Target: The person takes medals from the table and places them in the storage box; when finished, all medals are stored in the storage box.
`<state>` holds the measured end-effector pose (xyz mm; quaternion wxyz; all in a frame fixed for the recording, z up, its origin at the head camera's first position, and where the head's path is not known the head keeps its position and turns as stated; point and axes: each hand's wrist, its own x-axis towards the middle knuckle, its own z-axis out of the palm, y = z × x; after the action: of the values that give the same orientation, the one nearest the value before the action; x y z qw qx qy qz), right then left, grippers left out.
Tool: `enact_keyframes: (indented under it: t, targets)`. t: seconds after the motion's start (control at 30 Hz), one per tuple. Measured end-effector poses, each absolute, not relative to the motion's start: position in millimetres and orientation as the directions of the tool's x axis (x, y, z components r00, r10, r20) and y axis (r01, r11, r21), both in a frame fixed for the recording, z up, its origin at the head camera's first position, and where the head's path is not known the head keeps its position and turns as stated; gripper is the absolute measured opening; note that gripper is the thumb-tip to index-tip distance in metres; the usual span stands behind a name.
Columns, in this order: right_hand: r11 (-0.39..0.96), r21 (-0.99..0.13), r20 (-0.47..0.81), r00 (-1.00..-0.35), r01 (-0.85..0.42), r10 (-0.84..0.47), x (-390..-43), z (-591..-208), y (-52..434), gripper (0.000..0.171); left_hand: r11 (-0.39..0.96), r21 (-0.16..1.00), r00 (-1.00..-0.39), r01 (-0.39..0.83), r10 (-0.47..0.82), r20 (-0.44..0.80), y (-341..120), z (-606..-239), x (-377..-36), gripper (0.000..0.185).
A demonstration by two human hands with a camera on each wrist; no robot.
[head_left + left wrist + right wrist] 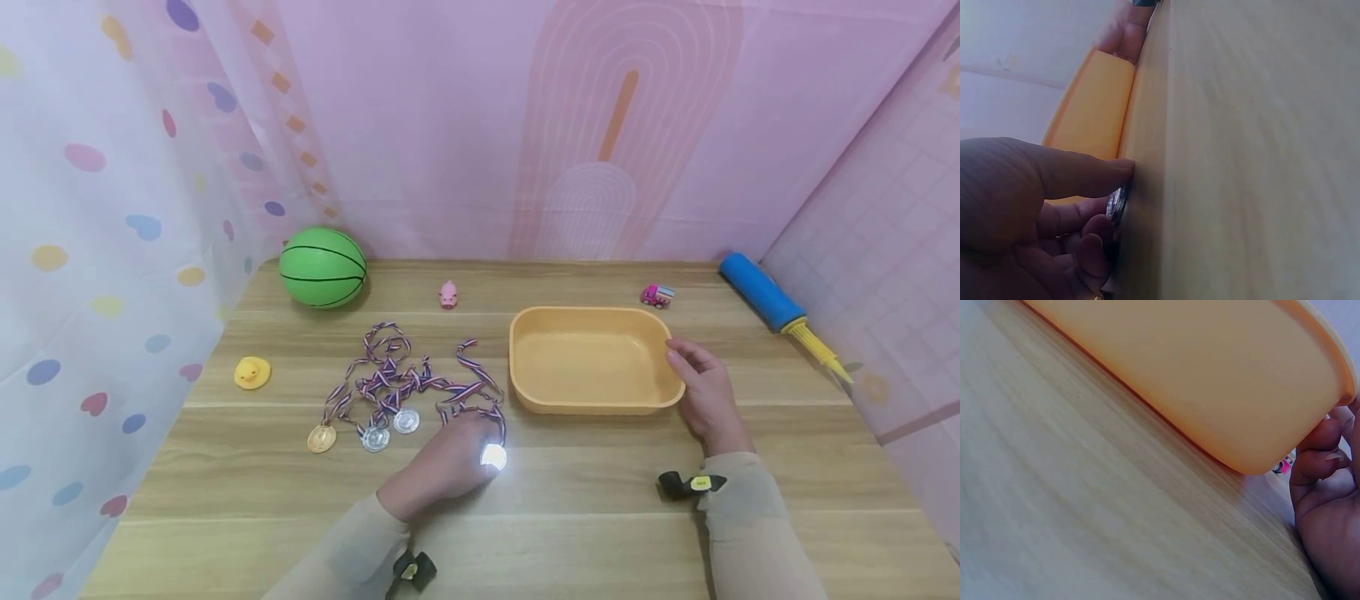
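My left hand [453, 457] pinches a silver-looking medal [492, 457] at the tabletop, its face glaring white in the head view. In the left wrist view, the thumb and fingers close on the edge of that medal [1117, 203]. A striped ribbon [480, 375] trails up from it. To the left lie a gold medal [322, 438] and two silver medals, [376, 439] one beside the other, their ribbons tangled together. My right hand [705, 392] grips the right rim of an orange plastic basin [592, 408], thumb at the rim and fingers outside. Nothing lies inside the basin.
A green ball [323, 268] sits at the back left, a yellow duck [252, 372] nearer on the left. Along the back are a pink pig [447, 294] and a toy truck [657, 296]. A blue and yellow hand pump [765, 292] lies at the right edge.
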<state>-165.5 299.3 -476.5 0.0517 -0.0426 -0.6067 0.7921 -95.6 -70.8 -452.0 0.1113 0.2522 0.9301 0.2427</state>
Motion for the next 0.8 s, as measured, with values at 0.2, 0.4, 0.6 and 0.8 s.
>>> enact_keyframes:
  t: [0.2,0.4,0.6,0.8]
  targets:
    - [-0.294,-0.955,-0.001,-0.993,-0.035,0.120,-165.3,-477.9,300.3,0.015,0.742,0.583,-0.873,0.331,0.475,-0.109,-70.8,-452.8,-94.6,0.026]
    - [-0.301,-0.953,0.003,-0.994,-0.036,0.111,-166.2,-477.1,299.7,0.016,0.729,0.610,-0.878,0.311,0.466,-0.110,-71.9,-453.5,-95.9,0.020]
    - [-0.276,-0.961,-0.024,-0.993,-0.008,0.112,-165.5,-476.3,299.4,0.017,0.684,0.672,-0.876,0.285,0.470,-0.107,-72.1,-452.8,-98.2,0.016]
    - [-0.266,-0.964,-0.018,-0.993,-0.013,0.113,-165.4,-476.0,299.5,0.018,0.657,0.705,-0.877,0.268,0.469,-0.104,-73.0,-452.7,-101.8,0.011]
